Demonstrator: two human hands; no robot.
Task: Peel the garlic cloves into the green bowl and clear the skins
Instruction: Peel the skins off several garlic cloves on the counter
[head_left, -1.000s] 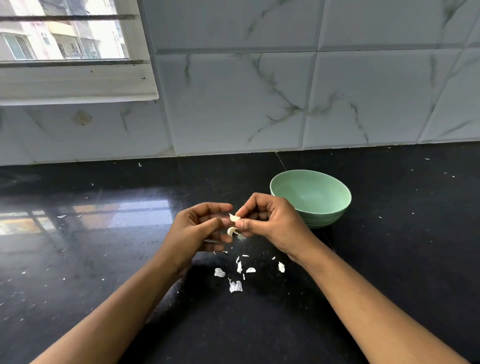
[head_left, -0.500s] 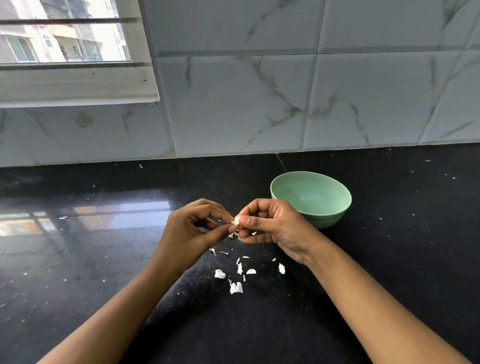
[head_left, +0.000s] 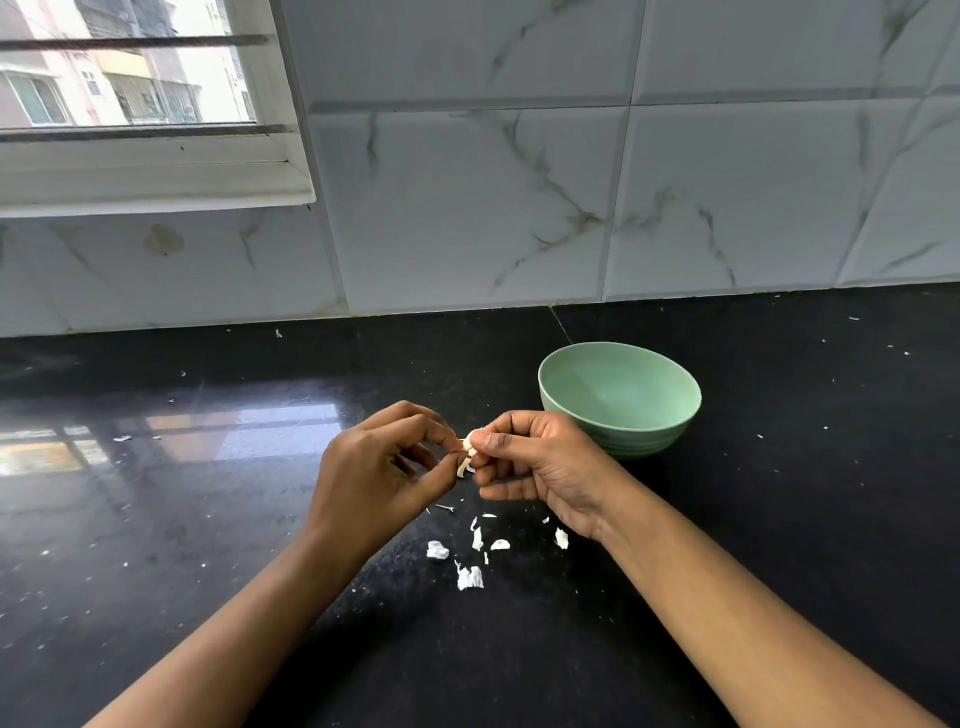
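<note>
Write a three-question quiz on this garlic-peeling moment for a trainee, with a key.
1. True or false: the green bowl already holds peeled cloves.
2. Where do the loose skins lie? A) in the bowl B) on the black counter near the hands C) on a cutting board
3. Fill in: the garlic clove is pinched between the left hand and the right hand; the ____ hand is nearer the bowl.
Key: 1 false; 2 B; 3 right.
</note>
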